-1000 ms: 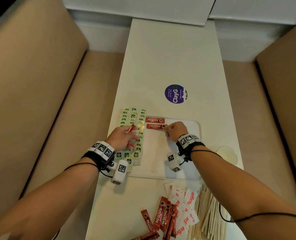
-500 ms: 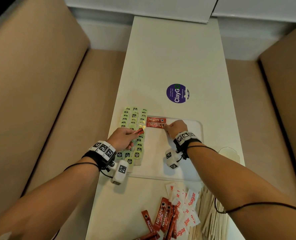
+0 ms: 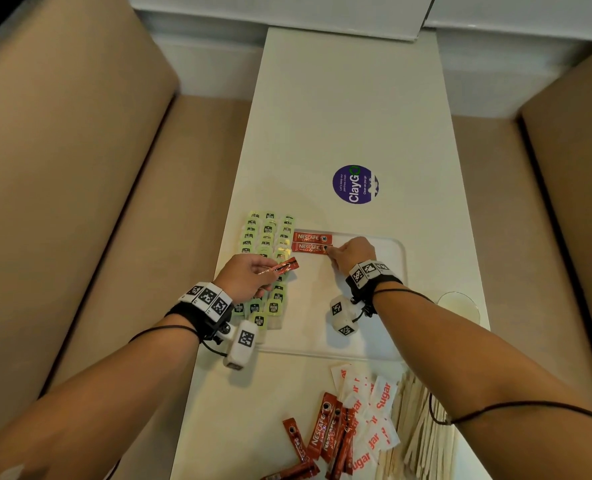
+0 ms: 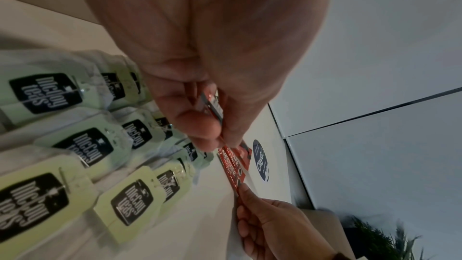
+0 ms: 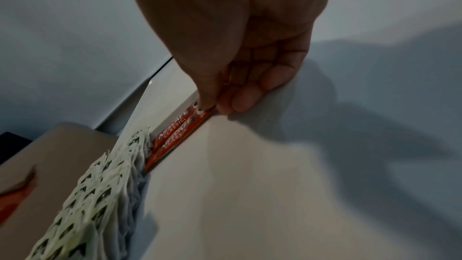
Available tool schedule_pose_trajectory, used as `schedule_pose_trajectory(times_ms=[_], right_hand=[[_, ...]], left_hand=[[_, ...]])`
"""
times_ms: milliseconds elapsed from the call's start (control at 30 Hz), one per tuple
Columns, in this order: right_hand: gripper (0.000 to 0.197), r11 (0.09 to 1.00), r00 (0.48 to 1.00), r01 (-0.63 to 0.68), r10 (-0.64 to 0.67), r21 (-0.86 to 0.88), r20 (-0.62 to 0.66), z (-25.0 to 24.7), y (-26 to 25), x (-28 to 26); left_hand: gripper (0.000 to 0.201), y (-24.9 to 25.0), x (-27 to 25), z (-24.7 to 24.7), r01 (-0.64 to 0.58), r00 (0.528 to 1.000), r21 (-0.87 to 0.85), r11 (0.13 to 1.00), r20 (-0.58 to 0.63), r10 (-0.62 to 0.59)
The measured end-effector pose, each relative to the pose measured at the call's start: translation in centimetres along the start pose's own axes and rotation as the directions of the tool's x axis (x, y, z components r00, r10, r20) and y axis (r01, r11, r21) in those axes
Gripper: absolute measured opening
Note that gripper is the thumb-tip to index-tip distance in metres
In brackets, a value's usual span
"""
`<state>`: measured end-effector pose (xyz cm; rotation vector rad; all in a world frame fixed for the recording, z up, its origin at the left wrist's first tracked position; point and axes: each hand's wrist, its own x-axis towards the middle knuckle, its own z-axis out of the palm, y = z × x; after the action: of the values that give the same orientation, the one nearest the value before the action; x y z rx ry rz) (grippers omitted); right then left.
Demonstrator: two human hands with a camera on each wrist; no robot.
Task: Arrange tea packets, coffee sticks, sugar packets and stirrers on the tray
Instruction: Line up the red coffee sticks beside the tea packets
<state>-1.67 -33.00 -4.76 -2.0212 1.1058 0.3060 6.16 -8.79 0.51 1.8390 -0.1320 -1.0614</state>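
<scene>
Head view shows your left hand (image 3: 249, 277) hovering over the near rows of tea packets (image 3: 268, 244), thumb and fingers pinching one red coffee stick (image 3: 280, 266) that points up and to the right, clear of the tray (image 3: 396, 299). Your right hand (image 3: 353, 252) is low over the far part of the tray, its fingers curled and its fingertips pinching the right end of the second coffee stick (image 3: 310, 247). That stick lies flat just beside the first coffee stick (image 3: 311, 237), the two parallel along the tray's far edge, their left ends against the tea packets.

From your left wrist, the pinched stick (image 4: 212, 104) runs between thumb and forefinger, with the green tea packets (image 4: 75, 145) spread below in overlapping rows. From your right wrist, the thumb (image 5: 207, 94) sits on the end of the nearer laid stick (image 5: 175, 141), and the other fingers are folded in beside it.

On the worktop (image 3: 339, 109) nearer you lie a loose heap of coffee sticks (image 3: 325, 434), white sugar packets (image 3: 374, 410) and a pile of pale wooden stirrers (image 3: 422, 434), all off the tray. A round purple sticker (image 3: 355, 184) sits beyond the tray.
</scene>
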Motion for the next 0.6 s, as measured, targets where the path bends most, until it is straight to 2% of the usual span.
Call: schedule_pose_trajectory(times_ms=[233, 367, 467, 533, 600], right_hand=[[0.053, 1.000, 0.999, -0.026, 0.026, -0.005, -0.025, -1.3, -1.0, -1.6], [0.055, 0.988, 0.988, 0.131, -0.136, 0.079, 0.071, -0.8, -1.6, -4.1], [0.044, 0.943, 0.929, 0.260, -0.303, 0.207, 0.212, 0.2, -2.4, -7.1], [0.041, 0.925, 0.907, 0.273, -0.339, 0.264, 0.250, 1.0, -2.5, -8.1], [0.045, 0.919, 0.914, 0.277, -0.342, 0.280, 0.218, 1.4, -2.3, -8.4]], left_hand=[[0.016, -0.2, -0.1, 0.0, -0.014, 1.000, 0.000, 1.000, -0.007, 0.014], [0.011, -0.6, 0.2, 0.0, -0.018, 1.000, 0.021, 1.000, -0.009, 0.018], [0.009, -0.9, 0.4, 0.1, -0.041, 0.999, 0.032, 0.999, -0.013, 0.042], [0.009, -1.0, 0.4, 0.3, -0.061, 0.998, 0.040, 0.997, -0.024, 0.062], [0.010, -0.9, 0.3, 0.4, -0.088, 0.995, 0.055, 0.995, -0.035, 0.090]])
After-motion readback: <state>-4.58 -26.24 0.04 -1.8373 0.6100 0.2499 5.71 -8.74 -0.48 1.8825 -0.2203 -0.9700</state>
